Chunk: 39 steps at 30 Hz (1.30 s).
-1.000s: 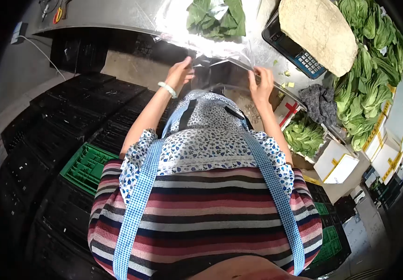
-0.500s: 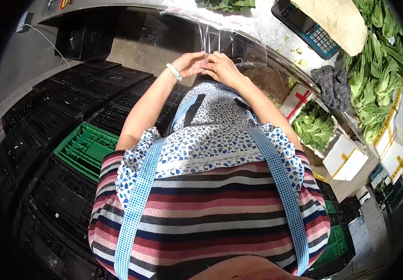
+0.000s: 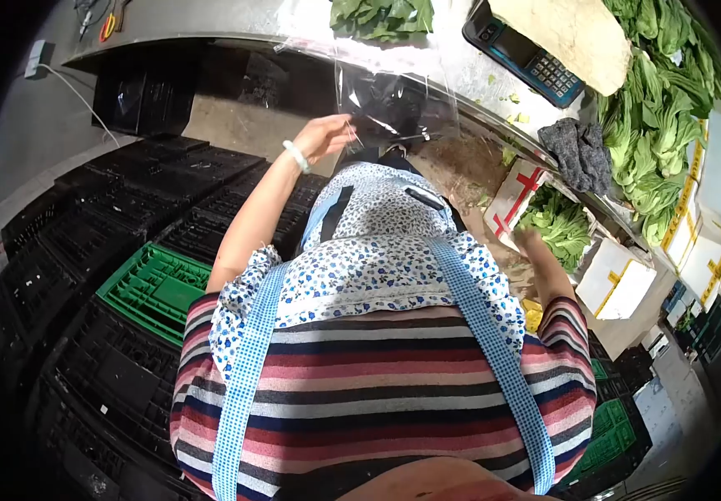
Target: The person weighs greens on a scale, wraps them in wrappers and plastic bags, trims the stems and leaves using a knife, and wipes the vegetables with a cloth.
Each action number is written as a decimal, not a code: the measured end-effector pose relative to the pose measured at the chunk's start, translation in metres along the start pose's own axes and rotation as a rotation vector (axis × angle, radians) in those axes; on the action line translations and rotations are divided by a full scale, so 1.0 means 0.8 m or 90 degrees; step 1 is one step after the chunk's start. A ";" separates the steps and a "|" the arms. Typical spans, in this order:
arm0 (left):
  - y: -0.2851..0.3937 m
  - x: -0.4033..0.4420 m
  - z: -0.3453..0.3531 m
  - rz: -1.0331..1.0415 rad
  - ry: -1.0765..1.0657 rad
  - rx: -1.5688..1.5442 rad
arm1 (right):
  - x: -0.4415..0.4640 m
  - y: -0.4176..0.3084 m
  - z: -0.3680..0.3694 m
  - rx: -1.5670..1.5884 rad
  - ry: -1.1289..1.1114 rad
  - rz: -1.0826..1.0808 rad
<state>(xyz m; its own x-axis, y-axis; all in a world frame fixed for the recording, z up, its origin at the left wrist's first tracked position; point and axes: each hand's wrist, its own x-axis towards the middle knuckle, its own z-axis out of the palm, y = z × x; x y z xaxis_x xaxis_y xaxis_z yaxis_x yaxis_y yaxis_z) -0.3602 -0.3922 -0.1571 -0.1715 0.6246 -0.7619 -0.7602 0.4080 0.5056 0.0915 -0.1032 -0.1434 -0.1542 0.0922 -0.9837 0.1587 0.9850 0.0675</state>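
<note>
My left hand (image 3: 325, 139), with a pale bangle at the wrist, is at the near left corner of a clear plastic bag (image 3: 398, 100). Its fingers are pinched on the bag's edge. The bag hangs from the table edge, and dark green leaves (image 3: 383, 18) lie on the tabletop at its far end. Out to the right is my right hand (image 3: 531, 240), beside leafy greens (image 3: 559, 221) in a white box with red tape (image 3: 514, 194). Its fingers are blurred and shaded, so their pose and any contact are unclear.
A handheld keypad device (image 3: 527, 57) and a dark grey cloth (image 3: 576, 154) lie on the metal table (image 3: 235, 23). Heaped leafy greens (image 3: 661, 117) cover its right side, near white foam boxes (image 3: 715, 200). Black crates (image 3: 85, 351) and a green crate (image 3: 156, 284) are stacked left.
My right hand has left the bag and swung right, down to the box of greens. My left hand has shifted slightly left and down at the bag, whose mouth now hangs wider.
</note>
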 end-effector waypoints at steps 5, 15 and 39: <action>0.018 0.003 -0.031 0.641 0.346 0.819 | -0.042 0.074 0.054 0.145 0.108 0.142; 0.133 0.060 -0.055 1.020 0.077 1.241 | 0.096 0.023 -0.400 -0.121 1.069 -0.374; 0.168 0.107 0.009 0.488 0.422 0.132 | 0.110 0.026 -0.484 1.395 0.698 -0.488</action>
<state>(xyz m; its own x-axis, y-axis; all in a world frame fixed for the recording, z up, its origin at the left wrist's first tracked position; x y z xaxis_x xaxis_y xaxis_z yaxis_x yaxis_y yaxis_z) -0.4727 -0.2795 -0.1514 -0.9227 0.2990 -0.2435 -0.1887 0.2005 0.9613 -0.2964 -0.0183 -0.1640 -0.6797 0.6491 -0.3415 0.0149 -0.4533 -0.8912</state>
